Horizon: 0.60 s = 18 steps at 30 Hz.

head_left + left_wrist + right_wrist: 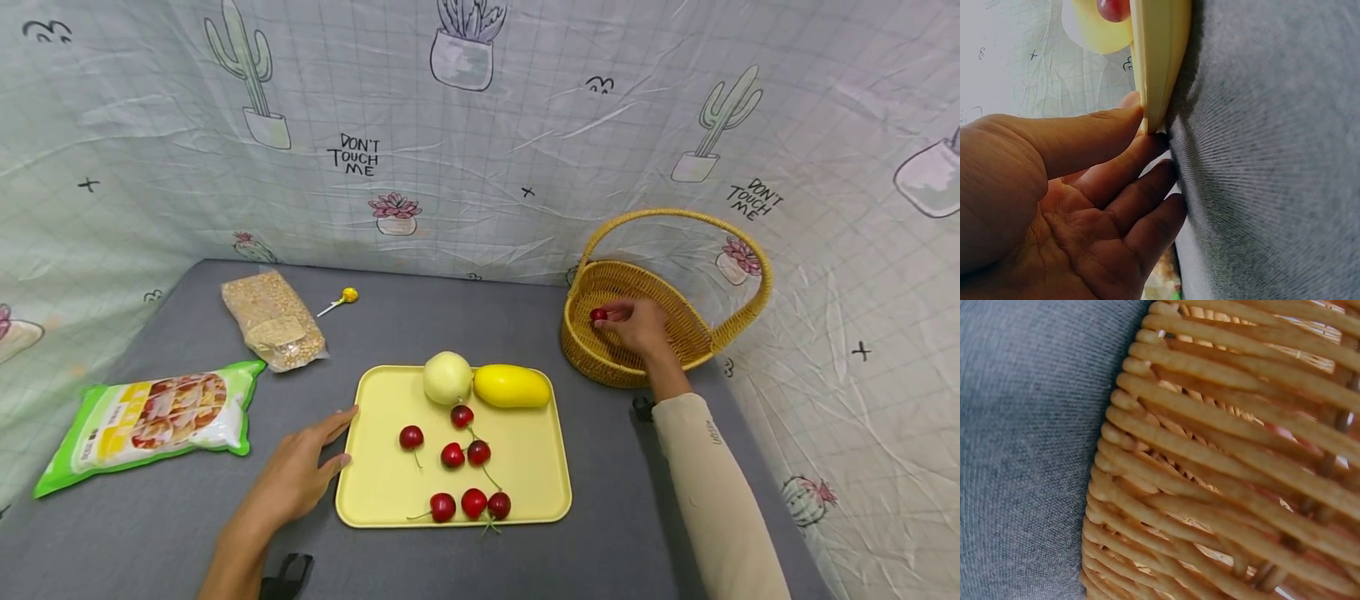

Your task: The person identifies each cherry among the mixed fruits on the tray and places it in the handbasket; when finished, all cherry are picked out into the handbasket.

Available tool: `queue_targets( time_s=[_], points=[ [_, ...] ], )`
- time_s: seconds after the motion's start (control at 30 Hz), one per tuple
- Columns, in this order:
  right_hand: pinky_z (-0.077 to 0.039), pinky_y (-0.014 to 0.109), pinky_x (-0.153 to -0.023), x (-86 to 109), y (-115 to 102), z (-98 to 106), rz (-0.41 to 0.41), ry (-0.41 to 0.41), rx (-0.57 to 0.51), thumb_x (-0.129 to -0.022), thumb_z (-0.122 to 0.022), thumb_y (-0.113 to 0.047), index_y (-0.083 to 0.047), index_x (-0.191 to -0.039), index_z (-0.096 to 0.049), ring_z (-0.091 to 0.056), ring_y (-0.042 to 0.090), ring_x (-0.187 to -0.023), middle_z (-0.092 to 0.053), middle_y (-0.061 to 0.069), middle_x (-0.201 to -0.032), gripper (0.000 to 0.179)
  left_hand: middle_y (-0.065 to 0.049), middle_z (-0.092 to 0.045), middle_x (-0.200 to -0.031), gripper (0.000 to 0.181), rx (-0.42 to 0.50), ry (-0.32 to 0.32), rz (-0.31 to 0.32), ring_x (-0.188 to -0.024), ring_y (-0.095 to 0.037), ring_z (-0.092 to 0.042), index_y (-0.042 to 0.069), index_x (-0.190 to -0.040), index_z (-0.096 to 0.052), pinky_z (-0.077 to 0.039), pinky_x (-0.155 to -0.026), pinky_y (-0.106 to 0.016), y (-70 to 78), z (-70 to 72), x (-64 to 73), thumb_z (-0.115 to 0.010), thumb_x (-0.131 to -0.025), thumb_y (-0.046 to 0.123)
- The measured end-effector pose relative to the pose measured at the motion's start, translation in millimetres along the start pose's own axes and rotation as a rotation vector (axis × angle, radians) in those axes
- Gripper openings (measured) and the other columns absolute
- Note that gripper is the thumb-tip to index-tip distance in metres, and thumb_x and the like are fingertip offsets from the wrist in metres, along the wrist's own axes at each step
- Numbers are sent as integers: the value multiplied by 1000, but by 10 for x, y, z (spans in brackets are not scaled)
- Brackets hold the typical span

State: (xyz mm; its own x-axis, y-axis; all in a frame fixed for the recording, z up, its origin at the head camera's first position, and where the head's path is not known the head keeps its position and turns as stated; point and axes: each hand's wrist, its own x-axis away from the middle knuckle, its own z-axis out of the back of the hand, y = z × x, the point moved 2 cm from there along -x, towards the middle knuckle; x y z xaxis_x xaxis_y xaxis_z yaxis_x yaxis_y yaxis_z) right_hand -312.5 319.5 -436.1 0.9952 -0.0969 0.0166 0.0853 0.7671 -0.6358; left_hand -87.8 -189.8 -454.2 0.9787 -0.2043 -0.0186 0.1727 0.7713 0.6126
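Note:
My right hand (637, 325) pinches a red cherry (598, 316) between thumb and fingertips, low inside the wicker basket (600, 360). In the right wrist view the basket's woven side (1222, 444) hides that hand and the cherry. At the left side of the yellow tray (375, 492), my left hand (300, 467) rests with its fingers extended. Up close in the left wrist view, its thumb (1097, 137) lies against the tray's rim (1157, 62), and the other fingers lie relaxed by the table. Several cherries (442, 507) with stems are on the tray.
At the tray's back lie a pale round fruit (447, 377) and a yellow oblong fruit (512, 386). To the left are a green-and-white food bag (165, 417), a clear bag of grains (273, 321) and a yellow lollipop (348, 295). The basket's tall handle (675, 214) arches overhead.

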Motion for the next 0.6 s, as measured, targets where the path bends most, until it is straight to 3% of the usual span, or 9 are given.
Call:
queue_targets(
  time_s=[0.3, 0.6],
  points=[
    [-58, 47, -92, -16, 25, -45, -11, -82, 35, -98, -80, -25, 0, -130, -73, -68, 38, -107, -76, 25, -117, 42, -24, -60, -151, 66, 0, 0, 2, -139, -50, -57, 5, -156, -54, -47, -113, -69, -5, -8, 7, -77, -94, 3],
    [-57, 42, -87, -15, 1, -33, 18, -72, 37, -100, -77, -27, 1, -132, -72, -68, 39, -107, -75, 26, -117, 43, -26, -58, -152, 66, 1, 0, 12, -138, -50, -57, 6, -156, -54, -47, -112, -69, 2, 7, 2, -77, -94, 4]
  ],
)
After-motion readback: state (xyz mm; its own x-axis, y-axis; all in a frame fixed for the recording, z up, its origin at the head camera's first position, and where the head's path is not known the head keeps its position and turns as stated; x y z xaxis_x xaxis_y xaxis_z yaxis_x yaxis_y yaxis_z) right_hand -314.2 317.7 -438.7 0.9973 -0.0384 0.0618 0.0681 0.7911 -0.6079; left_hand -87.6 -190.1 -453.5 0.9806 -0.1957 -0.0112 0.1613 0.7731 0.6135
